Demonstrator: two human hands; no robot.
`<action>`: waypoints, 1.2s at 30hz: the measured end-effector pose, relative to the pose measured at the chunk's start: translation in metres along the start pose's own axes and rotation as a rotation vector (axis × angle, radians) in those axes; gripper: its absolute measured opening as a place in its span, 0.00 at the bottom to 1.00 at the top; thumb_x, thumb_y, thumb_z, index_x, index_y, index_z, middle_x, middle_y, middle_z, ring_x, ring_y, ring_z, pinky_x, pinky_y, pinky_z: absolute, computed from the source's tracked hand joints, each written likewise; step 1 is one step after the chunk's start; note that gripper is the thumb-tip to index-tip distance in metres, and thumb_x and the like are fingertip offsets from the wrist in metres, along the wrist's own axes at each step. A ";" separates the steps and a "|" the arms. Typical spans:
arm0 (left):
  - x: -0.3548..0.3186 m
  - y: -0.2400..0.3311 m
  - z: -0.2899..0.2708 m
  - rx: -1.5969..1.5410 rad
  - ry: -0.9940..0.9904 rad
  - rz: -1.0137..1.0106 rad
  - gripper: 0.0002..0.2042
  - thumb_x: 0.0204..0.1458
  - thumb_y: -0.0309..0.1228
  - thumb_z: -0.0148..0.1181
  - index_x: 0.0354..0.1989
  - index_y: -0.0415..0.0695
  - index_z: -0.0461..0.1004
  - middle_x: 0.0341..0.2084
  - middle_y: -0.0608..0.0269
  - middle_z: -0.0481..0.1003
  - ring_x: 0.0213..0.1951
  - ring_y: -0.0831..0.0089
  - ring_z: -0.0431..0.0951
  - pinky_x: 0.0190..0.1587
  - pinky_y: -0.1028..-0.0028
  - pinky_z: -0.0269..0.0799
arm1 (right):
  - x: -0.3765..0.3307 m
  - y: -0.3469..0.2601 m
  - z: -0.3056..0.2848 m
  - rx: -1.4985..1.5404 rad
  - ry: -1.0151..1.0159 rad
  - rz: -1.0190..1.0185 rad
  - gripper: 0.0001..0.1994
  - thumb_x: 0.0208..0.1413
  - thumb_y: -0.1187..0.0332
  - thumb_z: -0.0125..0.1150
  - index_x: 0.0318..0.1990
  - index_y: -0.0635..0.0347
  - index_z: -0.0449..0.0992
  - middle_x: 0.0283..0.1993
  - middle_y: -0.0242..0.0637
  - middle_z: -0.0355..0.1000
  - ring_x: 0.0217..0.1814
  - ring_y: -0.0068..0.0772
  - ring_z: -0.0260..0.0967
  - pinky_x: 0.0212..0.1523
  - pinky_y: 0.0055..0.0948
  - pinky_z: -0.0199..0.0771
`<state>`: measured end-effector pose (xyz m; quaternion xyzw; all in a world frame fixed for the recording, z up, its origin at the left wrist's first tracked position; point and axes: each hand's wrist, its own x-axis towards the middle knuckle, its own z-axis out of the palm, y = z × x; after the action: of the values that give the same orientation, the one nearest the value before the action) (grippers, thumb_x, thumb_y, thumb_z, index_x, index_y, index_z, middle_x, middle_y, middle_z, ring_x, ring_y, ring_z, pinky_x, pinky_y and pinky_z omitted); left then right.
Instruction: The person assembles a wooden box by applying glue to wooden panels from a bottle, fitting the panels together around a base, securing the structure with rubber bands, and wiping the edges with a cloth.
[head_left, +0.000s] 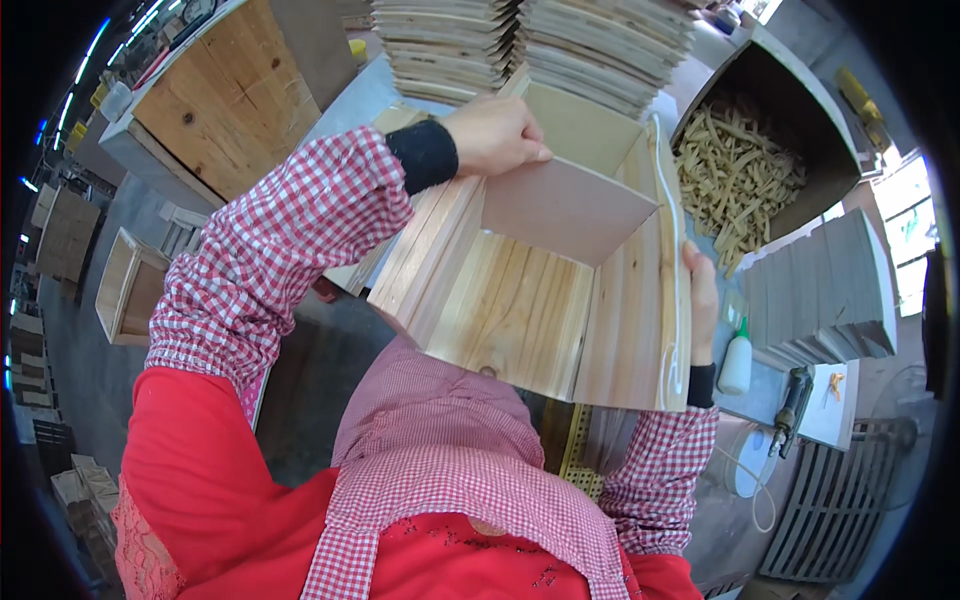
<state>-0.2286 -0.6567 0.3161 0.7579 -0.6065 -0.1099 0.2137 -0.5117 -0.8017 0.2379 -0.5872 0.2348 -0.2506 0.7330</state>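
In front of me tilts an open wooden box (520, 310) of striped light wood. A thin pale divider panel (570, 205) stands across its inside. My left hand (497, 135) is closed at the far left part of the box, its fingers bent over the top edge by the divider. My right hand (703, 300) grips the box's right side from outside; some of its fingers are hidden behind the wall. A white line of glue (672, 340) runs along the right wall's edge. Just right of that hand stands a white glue bottle (737, 360) with a green tip.
Tall stacks of wooden boards (600, 50) rise beyond the box. A carton (790, 90) at the far right holds many thin wood strips (735, 165). Grey panels (820, 290) and an air tool (790, 410) with a hose lie to the right. A wooden cabinet (230, 100) stands far left.
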 end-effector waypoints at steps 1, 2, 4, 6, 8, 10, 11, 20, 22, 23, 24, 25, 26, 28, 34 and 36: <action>-0.003 -0.001 0.001 -0.008 -0.004 0.006 0.14 0.55 0.36 0.59 0.37 0.35 0.79 0.30 0.48 0.79 0.33 0.62 0.79 0.39 0.67 0.73 | 0.001 0.003 -0.003 -0.030 0.000 0.010 0.19 0.63 0.52 0.45 0.44 0.59 0.72 0.36 0.32 0.72 0.35 0.24 0.69 0.36 0.26 0.69; -0.004 -0.003 0.003 -0.016 -0.010 0.014 0.14 0.55 0.35 0.58 0.37 0.35 0.79 0.30 0.48 0.79 0.33 0.62 0.79 0.39 0.67 0.73 | 0.002 0.006 -0.004 -0.037 -0.003 -0.005 0.19 0.63 0.52 0.45 0.44 0.59 0.72 0.36 0.32 0.72 0.35 0.24 0.69 0.36 0.26 0.69; -0.002 -0.004 0.005 -0.023 -0.005 0.026 0.13 0.55 0.35 0.58 0.37 0.35 0.79 0.30 0.47 0.79 0.33 0.62 0.79 0.39 0.66 0.73 | 0.001 0.011 0.000 -0.214 0.025 -0.122 0.20 0.64 0.59 0.38 0.46 0.66 0.72 0.41 0.36 0.71 0.41 0.26 0.66 0.45 0.28 0.66; 0.001 -0.004 0.008 -0.032 0.028 0.054 0.12 0.52 0.37 0.60 0.32 0.39 0.81 0.26 0.47 0.78 0.33 0.55 0.79 0.40 0.63 0.72 | 0.003 0.014 -0.003 -0.307 0.039 -0.187 0.21 0.65 0.62 0.34 0.47 0.70 0.72 0.43 0.37 0.70 0.45 0.28 0.64 0.50 0.29 0.64; 0.003 -0.006 0.009 -0.031 0.048 0.066 0.12 0.50 0.38 0.60 0.29 0.42 0.81 0.25 0.47 0.78 0.33 0.51 0.79 0.40 0.61 0.72 | 0.005 0.014 -0.005 -0.408 0.066 -0.200 0.21 0.66 0.62 0.34 0.46 0.70 0.71 0.43 0.39 0.70 0.45 0.30 0.65 0.50 0.31 0.65; 0.007 -0.008 0.008 -0.029 0.008 0.046 0.12 0.51 0.39 0.60 0.32 0.43 0.82 0.29 0.46 0.78 0.36 0.52 0.79 0.42 0.60 0.73 | 0.007 0.013 -0.006 -0.458 0.078 -0.215 0.21 0.67 0.61 0.34 0.46 0.71 0.71 0.43 0.39 0.70 0.46 0.31 0.65 0.51 0.32 0.65; 0.009 -0.010 0.007 -0.027 -0.009 0.035 0.13 0.51 0.40 0.61 0.33 0.43 0.82 0.32 0.46 0.79 0.37 0.53 0.79 0.43 0.60 0.73 | 0.008 0.012 -0.005 -0.388 0.037 -0.214 0.20 0.66 0.58 0.37 0.45 0.66 0.72 0.41 0.36 0.71 0.42 0.28 0.66 0.46 0.29 0.66; -0.009 -0.084 0.071 -1.185 0.498 -0.304 0.33 0.62 0.57 0.45 0.67 0.43 0.60 0.63 0.63 0.65 0.63 0.74 0.62 0.66 0.66 0.55 | 0.002 0.056 0.007 0.804 -0.501 0.034 0.21 0.69 0.54 0.40 0.52 0.60 0.72 0.46 0.37 0.74 0.44 0.33 0.70 0.48 0.31 0.71; -0.029 -0.074 0.103 -1.492 0.106 -0.399 0.37 0.59 0.64 0.41 0.65 0.46 0.64 0.64 0.60 0.64 0.64 0.69 0.63 0.65 0.63 0.58 | -0.017 0.074 -0.028 0.885 -0.537 0.090 0.21 0.68 0.54 0.41 0.52 0.61 0.72 0.45 0.38 0.74 0.41 0.35 0.71 0.45 0.33 0.72; -0.042 -0.065 0.111 -1.471 0.071 -0.413 0.34 0.59 0.62 0.45 0.61 0.46 0.68 0.59 0.63 0.70 0.57 0.71 0.70 0.60 0.64 0.65 | -0.025 0.082 -0.046 0.918 -0.555 0.123 0.21 0.68 0.54 0.42 0.52 0.61 0.72 0.44 0.39 0.74 0.39 0.36 0.71 0.43 0.34 0.72; -0.055 -0.081 0.133 -1.428 0.104 -0.343 0.31 0.60 0.58 0.48 0.61 0.46 0.68 0.60 0.64 0.69 0.58 0.72 0.69 0.60 0.66 0.65 | -0.025 0.094 -0.065 0.948 -0.586 0.173 0.21 0.67 0.54 0.43 0.52 0.62 0.72 0.44 0.40 0.74 0.38 0.37 0.71 0.42 0.35 0.72; -0.058 -0.099 0.156 -1.479 0.157 -0.351 0.30 0.60 0.56 0.50 0.62 0.46 0.67 0.60 0.64 0.69 0.58 0.72 0.69 0.59 0.67 0.66 | -0.025 0.105 -0.085 0.975 -0.613 0.227 0.21 0.67 0.53 0.44 0.52 0.62 0.72 0.44 0.40 0.74 0.37 0.38 0.72 0.40 0.36 0.73; -0.057 -0.078 0.138 -1.445 0.123 -0.399 0.30 0.61 0.55 0.49 0.63 0.46 0.67 0.60 0.64 0.69 0.59 0.72 0.69 0.59 0.68 0.66 | -0.032 0.116 -0.112 1.008 -0.583 0.254 0.21 0.66 0.53 0.45 0.52 0.63 0.72 0.43 0.41 0.75 0.35 0.40 0.72 0.38 0.37 0.73; -0.065 -0.061 0.115 -1.406 0.137 -0.447 0.30 0.61 0.54 0.49 0.63 0.45 0.66 0.60 0.64 0.69 0.59 0.72 0.68 0.60 0.68 0.66 | -0.028 0.137 -0.159 1.062 -0.555 0.343 0.22 0.66 0.53 0.47 0.52 0.64 0.72 0.42 0.42 0.75 0.32 0.42 0.72 0.35 0.38 0.74; -0.055 -0.070 0.132 -1.354 0.030 -0.515 0.33 0.57 0.63 0.43 0.67 0.58 0.63 0.64 0.63 0.64 0.63 0.65 0.65 0.58 0.55 0.65 | 0.038 0.132 -0.225 0.992 -0.481 0.466 0.22 0.65 0.53 0.49 0.52 0.66 0.72 0.41 0.45 0.76 0.28 0.45 0.73 0.30 0.41 0.75; -0.050 -0.082 0.142 -1.328 0.057 -0.497 0.34 0.57 0.64 0.42 0.67 0.59 0.62 0.65 0.64 0.64 0.63 0.64 0.65 0.58 0.53 0.65 | 0.051 0.116 -0.216 0.891 -0.421 0.425 0.23 0.65 0.53 0.48 0.52 0.66 0.72 0.40 0.45 0.76 0.28 0.45 0.74 0.30 0.41 0.75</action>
<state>-0.2294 -0.6213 0.1478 0.5860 -0.2145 -0.4820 0.6151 -0.5996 -0.9733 0.0782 -0.1965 0.0672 -0.0488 0.9770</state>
